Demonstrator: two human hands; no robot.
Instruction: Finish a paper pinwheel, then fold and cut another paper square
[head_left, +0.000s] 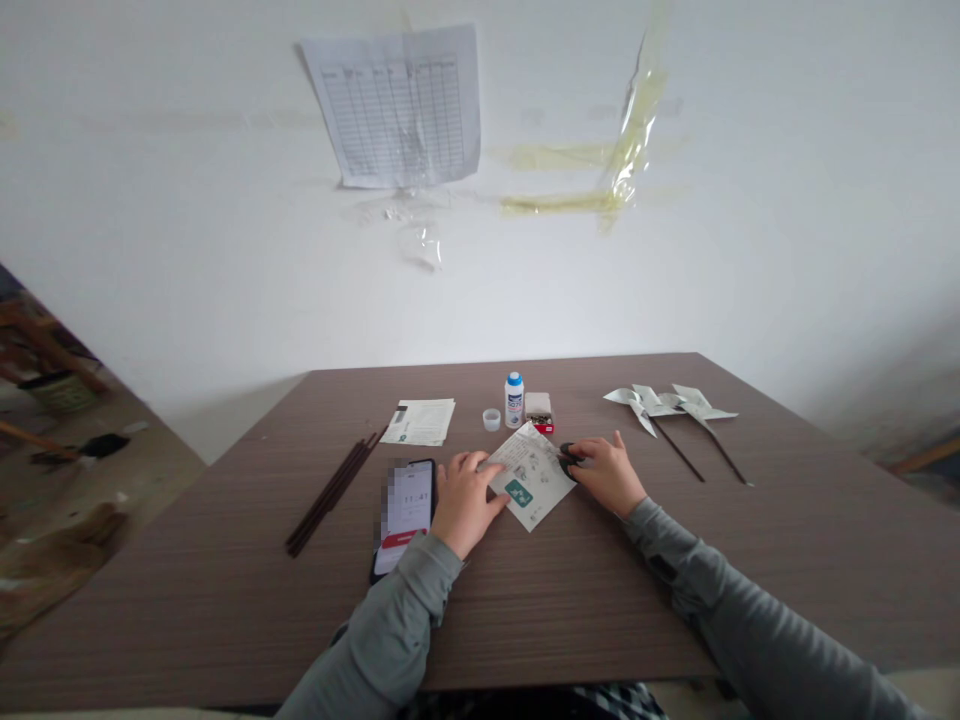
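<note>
A square of printed white paper (546, 487), with a green patch, is turned corner-down between my two hands. At its left corner my left hand (466, 500) holds it, with thumb and fingers apart along the edge. My right hand (606, 474) is closed on black-handled scissors (568, 458) at the paper's right corner; the blades cannot be made out. A phone (406, 515) with a lit screen lies just left of my left hand. Behind the paper stand a white bottle with a blue cap (514, 402), a small clear cup (491, 419) and an open little red-and-white box (539, 412) of small pieces.
Dark thin sticks (332, 493) lie at the left, beside a stack of printed paper (420, 421). Two paper pinwheels on sticks (679, 403) lie at the right. The brown table (247, 610) meets a white wall bearing a taped sheet (401, 110).
</note>
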